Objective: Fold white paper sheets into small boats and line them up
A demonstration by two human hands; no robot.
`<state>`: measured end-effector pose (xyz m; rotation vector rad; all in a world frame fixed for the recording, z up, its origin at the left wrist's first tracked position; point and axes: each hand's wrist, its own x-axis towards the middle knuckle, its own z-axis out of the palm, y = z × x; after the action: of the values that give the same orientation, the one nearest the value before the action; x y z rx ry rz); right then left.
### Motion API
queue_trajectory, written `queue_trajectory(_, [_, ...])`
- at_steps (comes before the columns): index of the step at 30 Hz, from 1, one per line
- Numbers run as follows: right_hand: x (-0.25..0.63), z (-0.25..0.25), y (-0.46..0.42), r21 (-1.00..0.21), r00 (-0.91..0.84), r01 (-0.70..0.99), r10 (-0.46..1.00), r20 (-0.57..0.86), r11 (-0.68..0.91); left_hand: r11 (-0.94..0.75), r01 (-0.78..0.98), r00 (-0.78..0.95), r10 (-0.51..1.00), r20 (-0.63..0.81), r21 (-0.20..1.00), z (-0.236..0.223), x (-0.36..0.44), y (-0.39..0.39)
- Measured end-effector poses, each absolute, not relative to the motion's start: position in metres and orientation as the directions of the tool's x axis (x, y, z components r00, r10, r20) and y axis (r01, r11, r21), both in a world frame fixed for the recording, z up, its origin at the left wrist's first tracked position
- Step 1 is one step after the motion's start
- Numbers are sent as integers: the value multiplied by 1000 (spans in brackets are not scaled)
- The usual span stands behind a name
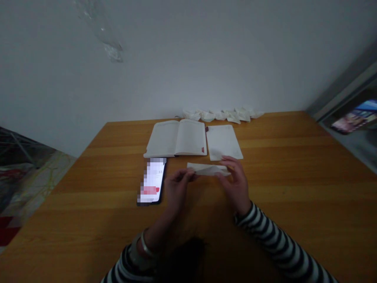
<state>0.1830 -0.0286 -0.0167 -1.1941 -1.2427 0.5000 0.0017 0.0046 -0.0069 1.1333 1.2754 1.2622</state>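
A narrow folded strip of white paper [206,169] is stretched between my two hands, above the wooden table. My left hand [178,184] pinches its left end between thumb and fingers. At the other end, my right hand [237,182] grips the paper with the thumb below and the fingers above. Just beyond the strip lies a loose white sheet [224,142], close to my right fingertips. An open notebook [191,137] with blank-looking pages rests to the left of that sheet. Beside my left hand is a phone [153,179] with its screen lit.
Several folded or crumpled white paper pieces [220,115] form a row along the table's back edge, against the wall. Clear plastic [113,51] hangs on the wall at upper left. The wooden table [294,165] extends to both sides.
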Motion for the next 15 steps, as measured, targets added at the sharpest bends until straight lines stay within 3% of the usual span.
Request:
queue_trajectory(6, [185, -24, -24, -990, 324, -64, 941, 100, 127, 99, -51, -65, 993, -102, 994, -8, -2, 12])
queue_trajectory(12, [187, -21, -28, -983, 308, -181, 951, -22, 36, 97, -83, -56, 993, -102, 992, -13, -2, 12])
queue_trajectory(15, [189, -20, -29, -918, 208, -378, 955, -210, -120, 80, -100, -79, 993, -88, 992, -11, 0, 11])
